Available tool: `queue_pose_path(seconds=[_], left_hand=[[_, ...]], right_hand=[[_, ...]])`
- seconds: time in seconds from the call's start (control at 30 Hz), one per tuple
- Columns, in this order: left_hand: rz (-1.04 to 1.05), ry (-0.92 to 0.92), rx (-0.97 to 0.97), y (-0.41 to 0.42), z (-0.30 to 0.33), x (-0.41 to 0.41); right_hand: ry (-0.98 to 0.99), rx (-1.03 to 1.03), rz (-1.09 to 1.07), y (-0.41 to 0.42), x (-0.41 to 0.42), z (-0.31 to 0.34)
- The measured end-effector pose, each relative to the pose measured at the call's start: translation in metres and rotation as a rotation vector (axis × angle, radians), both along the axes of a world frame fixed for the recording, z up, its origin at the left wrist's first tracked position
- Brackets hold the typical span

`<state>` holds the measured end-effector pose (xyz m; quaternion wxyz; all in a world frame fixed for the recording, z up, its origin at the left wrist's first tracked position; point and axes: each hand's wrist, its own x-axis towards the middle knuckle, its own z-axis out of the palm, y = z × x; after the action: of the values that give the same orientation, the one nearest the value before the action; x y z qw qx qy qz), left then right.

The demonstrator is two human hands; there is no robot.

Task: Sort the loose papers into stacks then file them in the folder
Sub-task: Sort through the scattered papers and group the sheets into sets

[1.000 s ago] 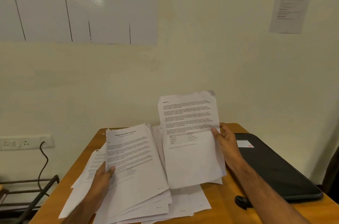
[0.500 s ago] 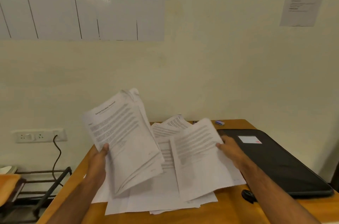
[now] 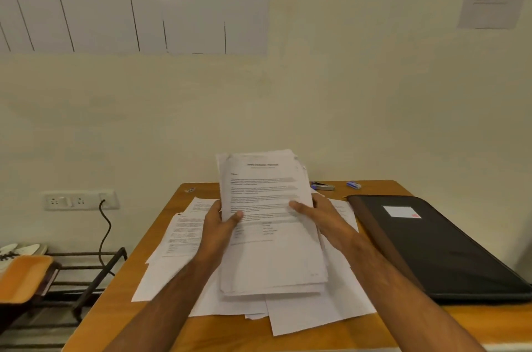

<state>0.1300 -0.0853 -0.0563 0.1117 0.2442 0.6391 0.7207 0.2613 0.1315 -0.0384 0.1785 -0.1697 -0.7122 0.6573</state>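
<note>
Head view. Both hands hold one thick stack of papers [image 3: 270, 225] between them above the wooden table [image 3: 316, 331]. The left hand [image 3: 220, 226] grips the stack's left edge, thumb curled over the printed top sheet and fingers hidden behind it. The right hand [image 3: 319, 217] grips the right edge in the same way, thumb lying across the text. The stack stands tilted, its top edge raised toward the wall and its bottom edge down over the sheets below.

Loose sheets [image 3: 184, 232] lie spread on the table beneath and to either side of the held stack, some overlapping, some jutting out toward the near edge. A closed black folder [image 3: 437, 248] with a white label lies flat on the table's right side, just beside the right forearm and apart from the stack. Beyond the stack, near the wall, lie a stapler [image 3: 324, 186] and a small blue object [image 3: 354, 185].
</note>
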Motion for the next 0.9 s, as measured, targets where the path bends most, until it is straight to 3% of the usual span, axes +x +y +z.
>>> queue_pose_path(seconds=[0.1, 0.23, 0.4, 0.7, 0.9], left_hand=[[0.008, -0.024, 0.037, 0.004, 0.001, 0.009], [-0.074, -0.094, 0.108, 0.000, 0.000, 0.008], [-0.017, -0.102, 0.089, -0.002, -0.002, 0.004], [0.048, -0.046, 0.138, -0.003, 0.001, 0.001], [0.077, -0.020, 0.160, -0.002, 0.002, 0.004]], right_hand=[[0.078, 0.110, -0.183, 0.003, -0.006, -0.010], [0.201, 0.023, -0.291, 0.007, -0.001, -0.016], [0.296, -0.179, -0.259, 0.008, 0.008, -0.019], [0.296, -0.268, -0.172, 0.011, 0.018, -0.016], [0.384, -0.322, -0.276, 0.012, 0.024, -0.022]])
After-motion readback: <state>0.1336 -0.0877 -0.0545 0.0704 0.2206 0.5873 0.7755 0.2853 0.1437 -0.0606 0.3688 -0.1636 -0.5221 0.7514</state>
